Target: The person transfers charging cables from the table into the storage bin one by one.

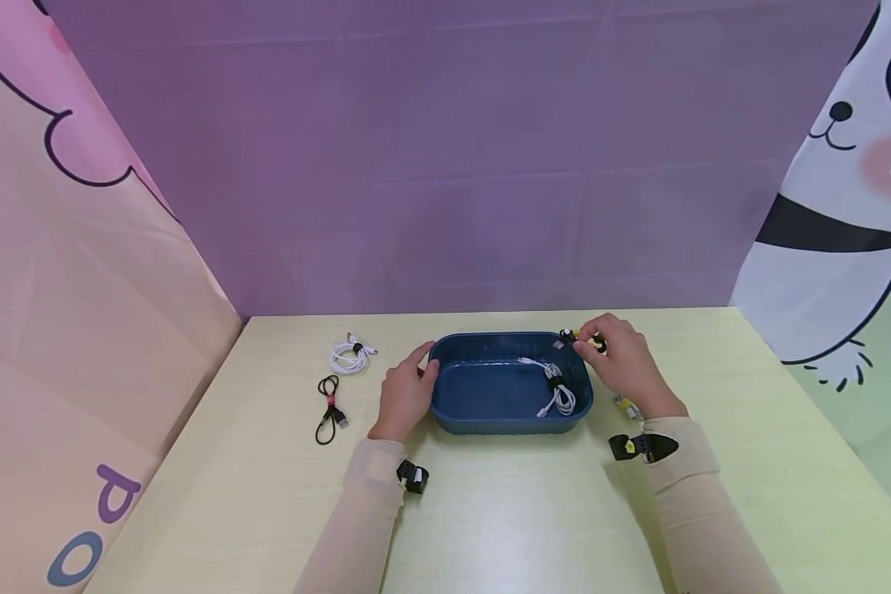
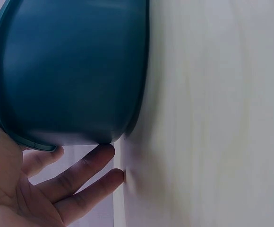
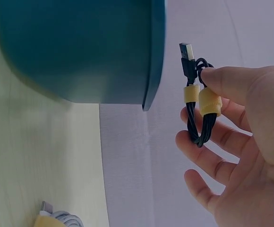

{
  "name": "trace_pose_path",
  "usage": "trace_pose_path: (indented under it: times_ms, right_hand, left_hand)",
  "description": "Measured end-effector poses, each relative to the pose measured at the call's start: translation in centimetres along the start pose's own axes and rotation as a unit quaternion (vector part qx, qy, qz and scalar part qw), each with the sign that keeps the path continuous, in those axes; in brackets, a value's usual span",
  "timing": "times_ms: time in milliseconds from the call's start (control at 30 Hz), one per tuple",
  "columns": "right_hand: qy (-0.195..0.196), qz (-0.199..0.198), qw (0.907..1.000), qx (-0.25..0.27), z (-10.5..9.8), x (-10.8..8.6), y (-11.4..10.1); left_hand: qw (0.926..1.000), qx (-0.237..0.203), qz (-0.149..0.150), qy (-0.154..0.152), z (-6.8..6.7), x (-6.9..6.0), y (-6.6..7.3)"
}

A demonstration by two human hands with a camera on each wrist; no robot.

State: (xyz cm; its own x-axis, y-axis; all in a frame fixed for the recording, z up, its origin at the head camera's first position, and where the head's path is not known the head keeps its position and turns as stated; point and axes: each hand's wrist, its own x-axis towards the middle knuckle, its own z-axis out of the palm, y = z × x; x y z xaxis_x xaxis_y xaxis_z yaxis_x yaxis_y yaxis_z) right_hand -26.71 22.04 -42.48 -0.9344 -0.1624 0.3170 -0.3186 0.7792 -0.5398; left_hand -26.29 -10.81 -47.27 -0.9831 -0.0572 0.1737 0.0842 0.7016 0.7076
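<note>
So, the table (image 1: 490,520): pale wood-look top, faint grain, kinda shiny toward the front, shadows falling beside both arms.
Purple backdrop (image 1: 453,165): stands right behind the table, with a few soft creases running across it.
Side panels: cartoon prints, pink figure plus a purple and a blue letter on the left one (image 1: 82,313), panda-ish character on the right one (image 1: 824,272).
Blue tub (image 1: 490,426): sits flat near the back of the table; only the head view looks down into it, and there's a white cable (image 1: 564,399) with a black tie lying in the right part.
Left hand (image 1: 406,396): grips the tub's left end at the rim; the left wrist view adds its fingers fanned apart below, one touching the outer wall.
Right hand (image 1: 624,359): pinches the black cable (image 3: 203,125) up by the tub's back right corner.
Black cable, close up: the right wrist view gives you the USB plug and two yellow wraps, pretty tiny from the head.
Yellow-tied pale cable (image 3: 59,220): on the table by the right wrist, metal plug clear in the right wrist view.
Left-side cables: head view only, white coil (image 1: 351,356) behind, red-tied black cable (image 1: 331,410) in front.
</note>
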Motion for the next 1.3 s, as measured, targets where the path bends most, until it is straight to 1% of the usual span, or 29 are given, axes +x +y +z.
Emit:
trace_pose_path:
  times_ms: [233,633,867,1300]
  right_hand:
    - [-0.003,-0.011,0.9999,-0.001,0.10,0.07,-0.03]
    - [-0.007,-0.013,0.9999,-0.008,0.34,0.12,-0.45]
    - [-0.010,-0.019,0.9998,-0.007,0.58,0.10,-0.42]
    - [-0.011,-0.020,0.9997,-0.008,0.96,0.14,-0.36]
  left_hand:
    - [1.0000,0.002,-0.007,-0.002,0.00,0.09,-0.02]
    - [1.0000,-0.002,-0.004,-0.002,-0.08,0.04,-0.15]
    - [1.0000,-0.007,0.003,0.003,0.19,0.18,-0.35]
    - [1.0000,-0.007,-0.003,0.001,0.25,0.23,-0.28]
